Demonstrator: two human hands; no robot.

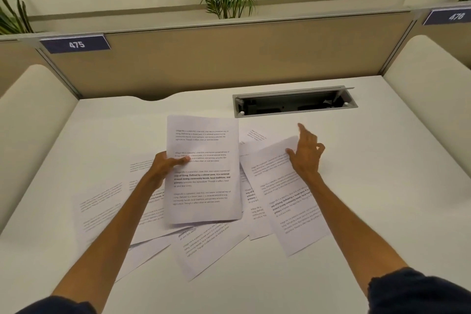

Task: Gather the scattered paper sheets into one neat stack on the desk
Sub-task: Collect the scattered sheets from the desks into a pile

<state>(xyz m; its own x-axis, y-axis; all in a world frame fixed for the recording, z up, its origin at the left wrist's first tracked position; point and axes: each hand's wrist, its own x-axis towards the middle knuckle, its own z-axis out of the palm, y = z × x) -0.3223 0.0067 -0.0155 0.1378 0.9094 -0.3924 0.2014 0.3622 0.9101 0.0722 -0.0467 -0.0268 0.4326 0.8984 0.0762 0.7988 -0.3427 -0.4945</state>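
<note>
While my left grip clamps a white printed paper bundle by its left edge, thumb on the face, raised above the pale worktop, my right grip sits at the upper corner of a skewed white printed sheet lying just right of it. The thumb rests on that sheet; whether the fingers are pinched under its corner I cannot tell. More loose white sheets lie fanned and overlapping below and to the left. As I judge the risks, a one-sided hold may let the bundle droop or shed a page, and dragging the skewed sheet could crease it or shift those beneath. Hidden from me are the bundle's page count, whatever lies under my forearms, and most of a partly covered page behind.
</note>
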